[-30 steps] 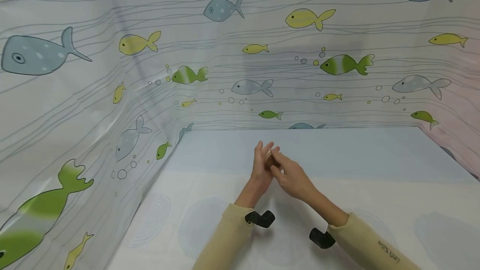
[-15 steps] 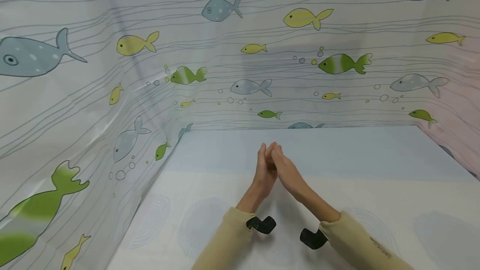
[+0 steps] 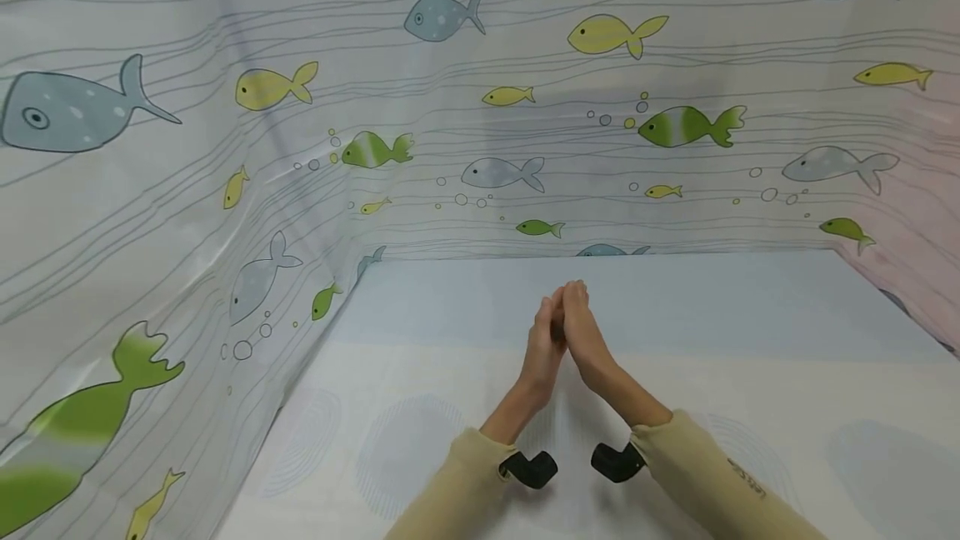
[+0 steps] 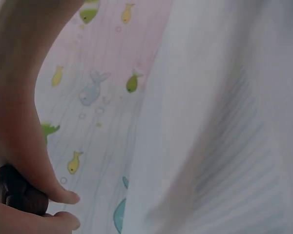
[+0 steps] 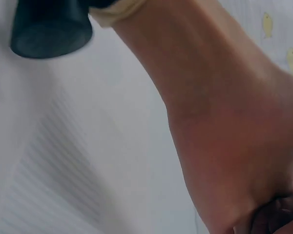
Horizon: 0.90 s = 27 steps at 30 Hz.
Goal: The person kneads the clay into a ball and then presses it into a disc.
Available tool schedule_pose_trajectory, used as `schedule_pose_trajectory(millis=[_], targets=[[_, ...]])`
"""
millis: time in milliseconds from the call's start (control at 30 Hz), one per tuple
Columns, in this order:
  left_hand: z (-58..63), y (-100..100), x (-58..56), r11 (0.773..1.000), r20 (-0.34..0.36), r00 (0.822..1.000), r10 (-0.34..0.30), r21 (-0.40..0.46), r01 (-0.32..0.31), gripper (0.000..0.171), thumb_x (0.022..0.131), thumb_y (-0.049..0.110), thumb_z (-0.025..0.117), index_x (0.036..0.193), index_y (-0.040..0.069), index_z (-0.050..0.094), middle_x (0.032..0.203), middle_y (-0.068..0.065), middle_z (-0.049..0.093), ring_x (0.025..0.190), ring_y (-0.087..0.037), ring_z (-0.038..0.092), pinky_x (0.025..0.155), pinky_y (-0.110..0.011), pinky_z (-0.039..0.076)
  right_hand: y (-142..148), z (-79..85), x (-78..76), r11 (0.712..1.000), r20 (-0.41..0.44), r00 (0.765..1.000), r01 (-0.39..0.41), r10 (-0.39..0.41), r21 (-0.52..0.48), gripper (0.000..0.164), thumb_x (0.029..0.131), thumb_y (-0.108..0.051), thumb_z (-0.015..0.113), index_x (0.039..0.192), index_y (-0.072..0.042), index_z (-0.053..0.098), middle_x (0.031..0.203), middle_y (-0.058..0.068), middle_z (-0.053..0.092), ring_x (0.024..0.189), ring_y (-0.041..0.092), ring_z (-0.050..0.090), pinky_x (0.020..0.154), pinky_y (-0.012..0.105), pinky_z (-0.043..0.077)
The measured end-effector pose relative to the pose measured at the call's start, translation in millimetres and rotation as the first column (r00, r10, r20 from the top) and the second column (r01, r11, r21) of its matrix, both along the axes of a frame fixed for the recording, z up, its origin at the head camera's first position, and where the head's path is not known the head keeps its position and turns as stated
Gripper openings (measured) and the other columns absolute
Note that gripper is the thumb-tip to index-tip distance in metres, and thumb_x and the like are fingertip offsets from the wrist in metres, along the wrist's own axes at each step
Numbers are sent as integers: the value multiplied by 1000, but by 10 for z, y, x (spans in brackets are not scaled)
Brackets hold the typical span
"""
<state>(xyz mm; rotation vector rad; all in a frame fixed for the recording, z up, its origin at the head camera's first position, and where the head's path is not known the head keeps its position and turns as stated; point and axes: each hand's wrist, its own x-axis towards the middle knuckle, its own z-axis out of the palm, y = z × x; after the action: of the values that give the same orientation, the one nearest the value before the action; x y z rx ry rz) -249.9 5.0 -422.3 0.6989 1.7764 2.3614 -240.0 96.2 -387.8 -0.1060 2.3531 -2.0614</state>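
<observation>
My two hands are set palm to palm above the table, fingers straight and pointing away, wrists apart. The left hand point(image 3: 543, 361) leans right and the right hand point(image 3: 587, 340) leans left; their fingertips meet at the top. Between the palms sits a dark brown, creased lump point(image 4: 20, 194), soft-looking, with its kind not clear. The left wrist view shows it pressed between the two hands, partly covered. In the right wrist view a corner of the same lump point(image 5: 276, 213) shows under the left palm.
A white and pale blue tabletop point(image 3: 697, 307) with printed circles lies below. Fish-printed curtains point(image 3: 420, 123) stand at the back and sides. Black wrist cameras point(image 3: 531, 469) sit at both cream sleeves point(image 3: 457, 482).
A second ago the right fingers were bent at the brown lump in the open left palm. The right hand then flattened over it, and both hands have moved slightly right, now more upright.
</observation>
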Motion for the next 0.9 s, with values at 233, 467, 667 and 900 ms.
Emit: schedule_pose_trajectory(millis=[233,467,667,900], targets=[[38,31,155,991,-43,998,54,-122,-59,69,106,54,19,157,9,25,152,-11,42,139,-23,40,118,-45,25,113,41,-100,990,13,992,124,-123,-73,79,101,-62,10,154,-5,22,137,14,44,126,24,42,112,42,27],[112,79,352,983,-119,993,1,-183,-23,67,106,48,16,157,6,21,162,-5,25,148,-19,25,118,-42,25,327,111,-198,979,13,984,176,-175,-106,74,99,-66,7,105,-2,44,46,-7,28,40,10,27,44,25,28],[183,84,430,974,-176,984,-10,-226,-30,67,106,47,15,158,6,17,163,-2,21,149,-16,20,118,-43,25,418,161,-226,982,25,993,118,-116,-147,92,95,-73,7,145,2,24,42,-9,25,39,9,22,41,26,24],[250,66,441,975,-130,991,22,-215,-50,64,106,47,15,158,10,20,161,-1,25,149,-14,22,119,-42,23,389,72,-203,986,17,998,62,-61,-158,90,96,-71,6,159,-8,9,124,24,60,83,14,58,74,29,44]])
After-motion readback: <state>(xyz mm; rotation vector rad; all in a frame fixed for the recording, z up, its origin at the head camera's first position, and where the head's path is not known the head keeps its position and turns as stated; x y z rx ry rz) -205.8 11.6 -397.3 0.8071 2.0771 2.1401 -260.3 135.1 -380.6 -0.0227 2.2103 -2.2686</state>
